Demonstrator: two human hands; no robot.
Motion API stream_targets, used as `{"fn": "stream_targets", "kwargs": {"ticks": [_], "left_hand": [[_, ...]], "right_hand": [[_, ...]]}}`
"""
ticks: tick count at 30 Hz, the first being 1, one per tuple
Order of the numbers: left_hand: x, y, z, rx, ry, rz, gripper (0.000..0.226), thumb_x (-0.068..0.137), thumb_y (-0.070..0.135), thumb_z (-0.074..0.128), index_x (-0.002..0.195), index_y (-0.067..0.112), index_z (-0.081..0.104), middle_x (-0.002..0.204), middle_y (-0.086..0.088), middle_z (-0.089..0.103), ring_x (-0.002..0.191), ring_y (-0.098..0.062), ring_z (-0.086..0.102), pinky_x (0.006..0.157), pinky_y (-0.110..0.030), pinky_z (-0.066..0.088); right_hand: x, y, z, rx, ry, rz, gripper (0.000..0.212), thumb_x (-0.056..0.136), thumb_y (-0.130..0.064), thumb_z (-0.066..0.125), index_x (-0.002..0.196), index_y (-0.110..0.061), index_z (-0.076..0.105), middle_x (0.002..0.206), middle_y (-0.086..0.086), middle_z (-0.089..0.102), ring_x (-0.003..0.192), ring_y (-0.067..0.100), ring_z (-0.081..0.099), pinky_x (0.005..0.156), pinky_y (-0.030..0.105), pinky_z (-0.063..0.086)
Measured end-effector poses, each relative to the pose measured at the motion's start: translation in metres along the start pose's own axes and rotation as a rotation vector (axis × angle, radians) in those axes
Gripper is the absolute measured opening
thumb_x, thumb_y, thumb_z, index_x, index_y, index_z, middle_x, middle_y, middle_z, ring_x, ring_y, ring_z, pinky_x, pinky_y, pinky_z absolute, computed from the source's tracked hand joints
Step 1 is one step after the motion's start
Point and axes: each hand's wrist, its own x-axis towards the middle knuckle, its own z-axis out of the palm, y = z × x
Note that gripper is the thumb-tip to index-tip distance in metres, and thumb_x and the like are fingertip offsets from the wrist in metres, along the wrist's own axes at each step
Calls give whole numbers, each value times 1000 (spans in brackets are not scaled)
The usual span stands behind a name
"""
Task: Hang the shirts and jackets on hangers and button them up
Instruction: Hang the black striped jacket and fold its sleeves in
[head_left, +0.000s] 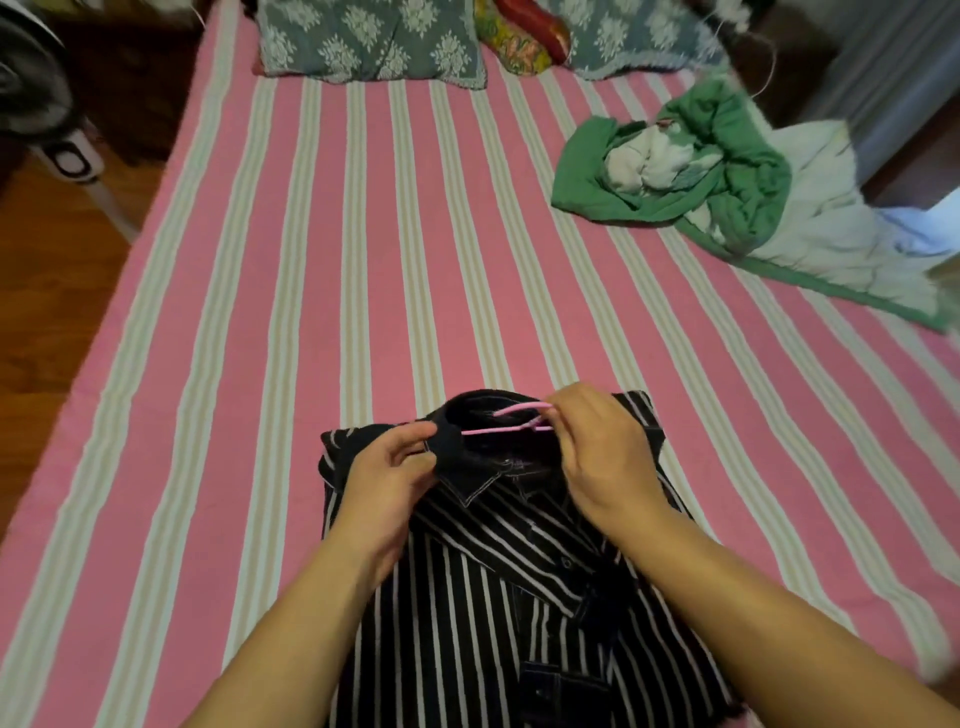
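Note:
A black shirt with white stripes (498, 587) lies flat on the bed at the near edge, collar pointing away from me. A pink hanger (511, 420) shows inside the collar opening; most of it is hidden in the shirt. My left hand (387, 488) pinches the left side of the dark collar. My right hand (605, 457) pinches the pink hanger at the collar's right side. A green jacket with pale lining (691, 171) lies crumpled at the far right of the bed.
The bed has a pink sheet with cream stripes (311, 260). Patterned pillows (374, 39) lie at its head. A white cloth (841, 228) lies by the green jacket at the right edge. A fan (67, 150) stands on the wooden floor at the left.

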Motion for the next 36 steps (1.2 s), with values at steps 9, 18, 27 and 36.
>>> {"fn": "stream_targets", "kwargs": {"ticks": [9,18,27,36], "left_hand": [[-134,181,7,1164,140,989,38,99,46,53,132,28,56,128,2,52,119,-23,52,97,-38,45],[-264,365,9,1351,594,1272,27,105,37,40,97,18,57,91,-2,66,82,-31,65,60,-43,51],[-382,390,-40,1545,1011,1233,36,105,38,36,104,12,61,91,-7,65,73,-35,67,57,-48,56],[-519,341,-113,1707,1142,1185,24,109,27,38,109,10,55,82,-10,63,65,-32,64,53,-47,55]], "right_hand": [[109,-130,-209,138,305,-84,29,103,-23,47,85,-8,64,79,-5,53,67,13,47,60,29,38],[210,-179,-396,20,-116,-281,41,104,-50,36,108,-24,67,106,-4,67,101,16,60,92,40,47],[197,-133,-364,247,-294,-399,30,95,-53,54,86,-27,66,83,-18,70,81,-2,63,76,23,49],[197,-254,-354,478,-367,-589,63,99,-64,35,69,-11,50,61,-5,48,61,5,43,61,32,35]]}}
